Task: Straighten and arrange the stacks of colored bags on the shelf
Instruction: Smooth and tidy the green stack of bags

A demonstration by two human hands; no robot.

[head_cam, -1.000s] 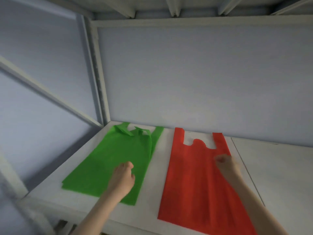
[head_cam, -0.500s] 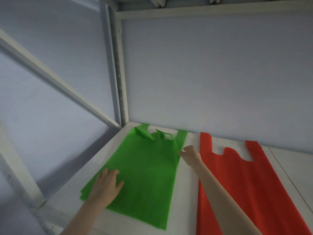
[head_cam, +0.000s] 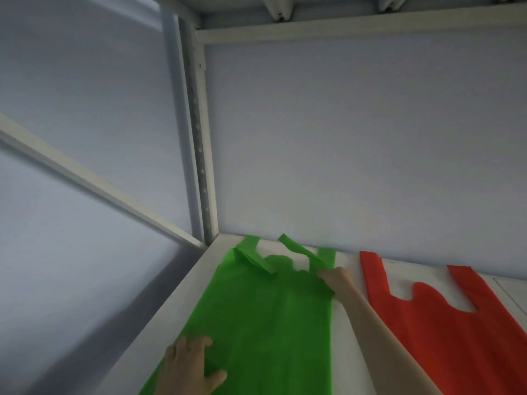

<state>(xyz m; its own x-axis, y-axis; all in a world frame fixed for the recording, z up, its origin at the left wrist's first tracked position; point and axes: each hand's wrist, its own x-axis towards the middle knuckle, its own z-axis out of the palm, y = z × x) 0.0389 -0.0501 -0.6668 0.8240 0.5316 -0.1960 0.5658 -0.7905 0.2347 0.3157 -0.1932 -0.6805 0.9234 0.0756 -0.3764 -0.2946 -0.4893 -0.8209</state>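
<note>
Green bags [head_cam: 265, 323] lie flat on the white shelf [head_cam: 176, 303], in the left rear corner next to the metal upright [head_cam: 199, 155]. Their handles point toward the back wall; the left handle is folded over and the right one is twisted. Left hand [head_cam: 189, 366] rests palm down on the green stack's near-left edge, fingers spread and relaxed, thumb out. Right hand [head_cam: 338, 280] reaches across to the stack's far-right corner by the handle base, fingers curled and pinching the green fabric there. Red bags [head_cam: 445, 323] lie flat to the right, apart from the green ones, handles toward the wall, untouched.
</note>
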